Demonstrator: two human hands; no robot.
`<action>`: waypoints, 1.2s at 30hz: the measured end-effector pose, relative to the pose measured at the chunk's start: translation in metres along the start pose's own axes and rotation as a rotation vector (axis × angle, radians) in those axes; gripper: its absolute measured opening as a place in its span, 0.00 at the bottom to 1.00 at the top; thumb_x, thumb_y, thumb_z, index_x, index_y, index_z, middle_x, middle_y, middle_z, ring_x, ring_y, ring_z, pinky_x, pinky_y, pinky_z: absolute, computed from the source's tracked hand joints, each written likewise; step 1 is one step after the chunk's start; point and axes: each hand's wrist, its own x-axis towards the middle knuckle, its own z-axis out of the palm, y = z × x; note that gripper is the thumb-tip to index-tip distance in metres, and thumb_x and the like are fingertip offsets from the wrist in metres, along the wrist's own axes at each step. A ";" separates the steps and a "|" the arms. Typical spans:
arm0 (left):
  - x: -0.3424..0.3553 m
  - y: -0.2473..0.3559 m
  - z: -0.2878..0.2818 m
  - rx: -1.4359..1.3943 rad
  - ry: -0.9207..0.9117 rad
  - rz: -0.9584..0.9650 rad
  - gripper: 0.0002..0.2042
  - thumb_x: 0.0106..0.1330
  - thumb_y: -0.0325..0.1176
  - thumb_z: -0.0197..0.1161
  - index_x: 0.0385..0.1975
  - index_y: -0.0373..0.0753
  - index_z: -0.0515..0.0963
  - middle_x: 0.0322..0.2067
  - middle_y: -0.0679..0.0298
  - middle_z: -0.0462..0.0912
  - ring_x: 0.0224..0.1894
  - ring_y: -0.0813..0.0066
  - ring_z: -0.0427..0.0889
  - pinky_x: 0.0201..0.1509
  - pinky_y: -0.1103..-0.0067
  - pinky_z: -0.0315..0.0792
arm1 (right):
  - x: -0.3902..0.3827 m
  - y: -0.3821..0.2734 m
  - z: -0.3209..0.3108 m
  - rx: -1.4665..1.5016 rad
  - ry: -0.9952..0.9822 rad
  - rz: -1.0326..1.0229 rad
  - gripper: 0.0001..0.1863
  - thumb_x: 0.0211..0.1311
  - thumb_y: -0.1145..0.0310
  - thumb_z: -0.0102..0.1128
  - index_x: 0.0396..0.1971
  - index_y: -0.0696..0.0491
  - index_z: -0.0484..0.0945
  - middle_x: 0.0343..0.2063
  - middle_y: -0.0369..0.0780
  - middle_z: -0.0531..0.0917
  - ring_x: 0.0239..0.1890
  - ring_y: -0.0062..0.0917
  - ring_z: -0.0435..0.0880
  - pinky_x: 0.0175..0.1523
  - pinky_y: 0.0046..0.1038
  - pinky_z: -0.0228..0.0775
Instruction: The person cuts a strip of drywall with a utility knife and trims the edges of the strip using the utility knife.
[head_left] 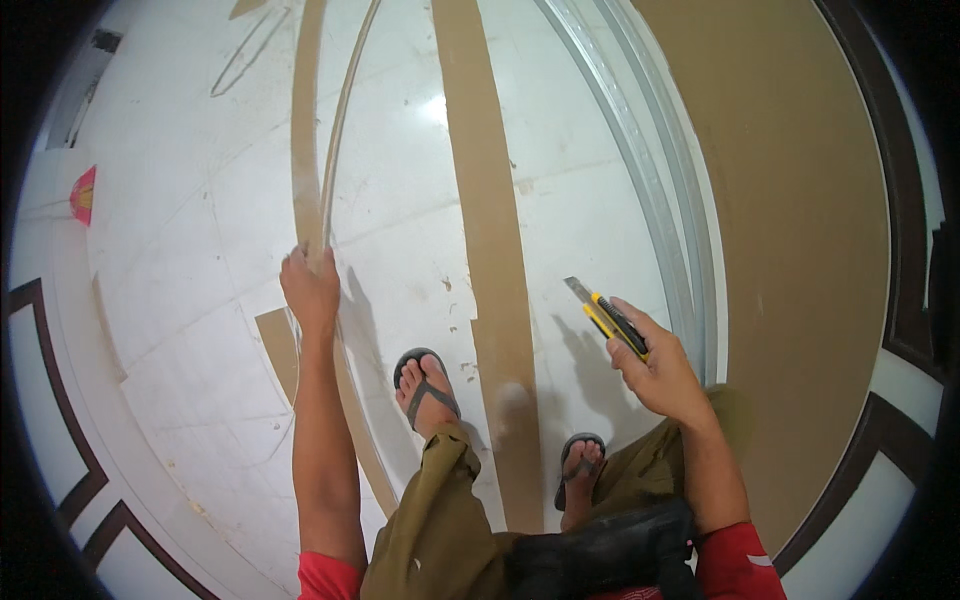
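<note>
Above white floor tiles (400, 220), the left hand (313, 285) clasps a brown strip (305, 150), the right hand (657, 367) a yellow utility knife (608, 318).

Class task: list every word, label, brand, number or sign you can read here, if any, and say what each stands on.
No text can be read here.
Knife: no readable lettering.
Right sleeve: a white mark, too small to tell whether it is a sign.
Strip at the left hand: none readable.
Wide board at right: none readable.
</note>
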 end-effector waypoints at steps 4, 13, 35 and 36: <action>-0.059 0.061 -0.003 -0.241 -0.468 0.176 0.23 0.72 0.44 0.68 0.57 0.32 0.80 0.49 0.47 0.86 0.49 0.47 0.85 0.58 0.59 0.78 | 0.013 0.000 -0.025 0.048 0.185 -0.015 0.27 0.78 0.65 0.61 0.70 0.63 0.72 0.34 0.40 0.86 0.33 0.19 0.83 0.38 0.25 0.77; -0.196 0.180 -0.002 0.123 -0.974 -0.039 0.51 0.60 0.63 0.75 0.66 0.19 0.63 0.57 0.30 0.78 0.58 0.33 0.81 0.63 0.55 0.78 | 0.015 -0.056 -0.025 0.719 0.204 -0.097 0.20 0.80 0.61 0.60 0.58 0.62 0.77 0.34 0.38 0.84 0.24 0.15 0.78 0.26 0.20 0.70; -0.274 0.160 0.033 -0.256 -0.428 -0.456 0.35 0.45 0.53 0.88 0.40 0.31 0.76 0.33 0.49 0.82 0.38 0.46 0.84 0.47 0.59 0.80 | 0.056 -0.065 -0.007 0.745 0.135 -0.160 0.19 0.79 0.61 0.60 0.56 0.62 0.78 0.32 0.38 0.85 0.24 0.15 0.79 0.25 0.20 0.71; -0.276 0.160 0.030 -0.257 -0.432 -0.467 0.35 0.45 0.53 0.88 0.40 0.31 0.76 0.33 0.49 0.82 0.38 0.46 0.84 0.47 0.59 0.80 | 0.059 -0.064 -0.004 0.738 0.130 -0.152 0.19 0.79 0.61 0.60 0.56 0.62 0.78 0.32 0.38 0.85 0.24 0.15 0.79 0.25 0.20 0.71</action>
